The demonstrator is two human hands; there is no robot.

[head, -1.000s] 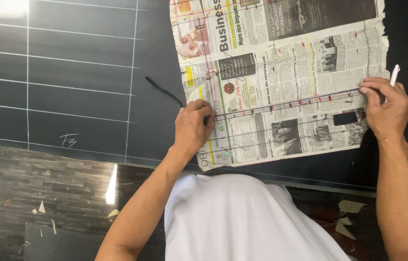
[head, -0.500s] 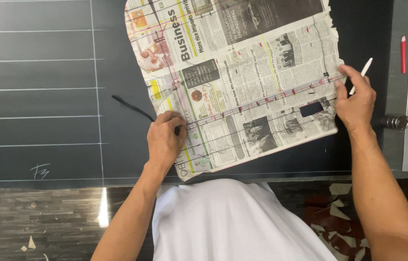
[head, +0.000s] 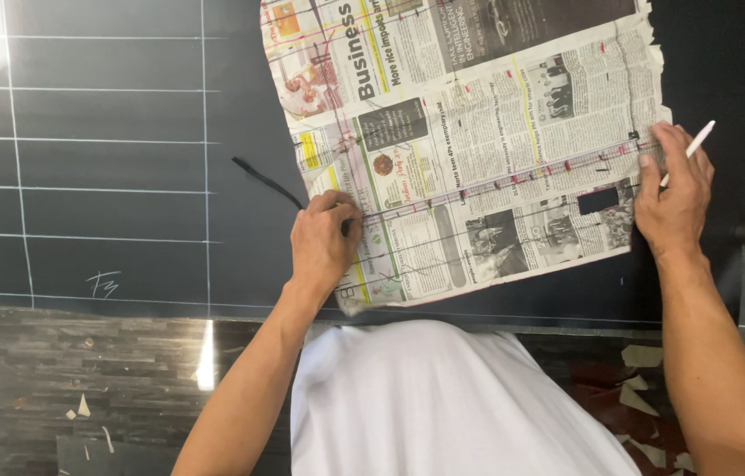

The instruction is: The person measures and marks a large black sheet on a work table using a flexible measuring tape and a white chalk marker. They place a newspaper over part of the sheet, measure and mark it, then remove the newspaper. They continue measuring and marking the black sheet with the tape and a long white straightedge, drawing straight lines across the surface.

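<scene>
While the newspaper pattern (head: 478, 150) lies flat on the dark cloth (head: 126, 176), toward one o'clock in my view, my left hand (head: 324, 242) presses on its edge at nine o'clock, fingers curled and seemingly pinching the end of a thin dark string (head: 496, 181). That string runs straight across the paper to my right hand (head: 674, 204) at three o'clock, whose fingertips pin it down while gripping a white chalk pencil (head: 694, 145). The cloth covers the surface, with white chalk lines (head: 108, 138) drawn at ten o'clock.
</scene>
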